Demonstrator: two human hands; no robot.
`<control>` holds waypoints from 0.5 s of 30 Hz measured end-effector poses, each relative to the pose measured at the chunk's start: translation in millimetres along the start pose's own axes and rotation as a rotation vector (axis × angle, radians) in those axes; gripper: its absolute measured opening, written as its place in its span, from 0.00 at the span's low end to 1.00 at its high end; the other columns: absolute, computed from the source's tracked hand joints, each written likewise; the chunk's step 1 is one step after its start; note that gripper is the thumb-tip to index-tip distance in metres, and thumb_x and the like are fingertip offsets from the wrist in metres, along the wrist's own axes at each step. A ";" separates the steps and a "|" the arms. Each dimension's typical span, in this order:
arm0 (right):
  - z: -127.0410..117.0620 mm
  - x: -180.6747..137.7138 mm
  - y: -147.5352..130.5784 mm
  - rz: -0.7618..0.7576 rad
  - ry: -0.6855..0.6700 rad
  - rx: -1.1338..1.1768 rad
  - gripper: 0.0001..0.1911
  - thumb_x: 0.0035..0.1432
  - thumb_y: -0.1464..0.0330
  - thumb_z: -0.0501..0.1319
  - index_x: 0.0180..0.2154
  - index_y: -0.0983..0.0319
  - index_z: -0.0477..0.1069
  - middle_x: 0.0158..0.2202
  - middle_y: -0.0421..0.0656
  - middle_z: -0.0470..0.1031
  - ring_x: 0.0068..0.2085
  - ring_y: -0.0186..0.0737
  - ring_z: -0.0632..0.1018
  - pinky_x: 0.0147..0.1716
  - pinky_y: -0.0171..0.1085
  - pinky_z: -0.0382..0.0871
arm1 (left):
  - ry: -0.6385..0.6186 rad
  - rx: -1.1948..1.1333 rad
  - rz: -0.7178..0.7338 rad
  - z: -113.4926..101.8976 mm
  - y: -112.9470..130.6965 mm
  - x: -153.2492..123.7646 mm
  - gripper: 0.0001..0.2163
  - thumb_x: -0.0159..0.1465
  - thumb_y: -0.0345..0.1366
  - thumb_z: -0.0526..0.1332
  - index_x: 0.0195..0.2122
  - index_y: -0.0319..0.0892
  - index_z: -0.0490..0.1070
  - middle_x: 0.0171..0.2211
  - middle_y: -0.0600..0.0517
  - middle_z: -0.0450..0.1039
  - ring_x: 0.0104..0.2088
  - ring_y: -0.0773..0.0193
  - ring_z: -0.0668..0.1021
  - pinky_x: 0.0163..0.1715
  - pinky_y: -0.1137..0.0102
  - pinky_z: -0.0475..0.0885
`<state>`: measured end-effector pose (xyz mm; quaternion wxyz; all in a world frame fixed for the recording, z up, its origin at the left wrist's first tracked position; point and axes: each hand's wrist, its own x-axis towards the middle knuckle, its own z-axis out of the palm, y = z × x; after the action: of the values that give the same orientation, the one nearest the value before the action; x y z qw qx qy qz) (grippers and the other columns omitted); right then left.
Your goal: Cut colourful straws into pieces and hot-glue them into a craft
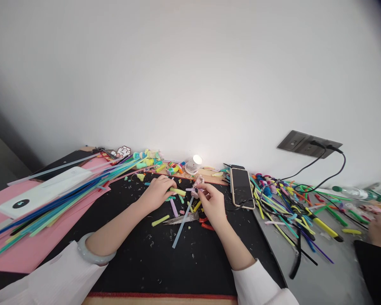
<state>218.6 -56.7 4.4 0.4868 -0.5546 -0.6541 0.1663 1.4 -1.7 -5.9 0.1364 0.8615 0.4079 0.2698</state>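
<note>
1. The left hand (pixel 157 190) has its fingers closed on a yellow-green pipe-cleaner piece (pixel 179 192), whose long axis points rightward, toward the other hand.
2. The right hand (pixel 212 199) pinches a small pink fuzzy piece (pixel 198 185) between thumb and fingers, just right of that yellow-green tip and clearly nearer the right hand.
3. A pale blue stem (pixel 180 229) slants from the right fingertips down-left across the scissors (pixel 192 217); whether it joins the pink piece, I cannot tell.
4. Both held pieces are above the black mat (pixel 165 262).
</note>
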 end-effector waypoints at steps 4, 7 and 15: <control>0.3 0.1 -0.4 0.046 0.001 0.055 0.11 0.55 0.65 0.59 0.36 0.61 0.78 0.31 0.43 0.79 0.23 0.34 0.69 0.25 0.34 0.65 | 0.042 -0.067 0.005 -3.6 4.7 -0.4 0.04 0.65 0.36 0.57 0.35 0.45 0.70 0.37 0.49 0.76 0.43 0.54 0.75 0.42 0.63 0.68; -0.8 0.4 -5.2 0.108 -0.002 0.127 0.11 0.54 0.64 0.60 0.36 0.61 0.78 0.30 0.43 0.78 0.22 0.34 0.69 0.23 0.34 0.65 | 0.093 -0.187 0.009 -6.6 9.6 -0.4 0.05 0.65 0.37 0.55 0.36 0.45 0.69 0.39 0.49 0.74 0.40 0.57 0.76 0.40 0.65 0.71; 1.3 0.4 -5.3 0.229 -0.033 0.371 0.13 0.51 0.60 0.65 0.34 0.62 0.76 0.30 0.44 0.78 0.28 0.39 0.77 0.30 0.38 0.72 | 0.143 -0.560 -0.135 -0.4 16.3 0.2 0.08 0.58 0.40 0.62 0.34 0.42 0.72 0.35 0.49 0.75 0.33 0.60 0.79 0.37 0.64 0.77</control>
<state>214.5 -57.6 8.0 0.5477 -0.5233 -0.5530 0.3469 11.5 -11.8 1.9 0.3573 0.7402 0.3823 0.4222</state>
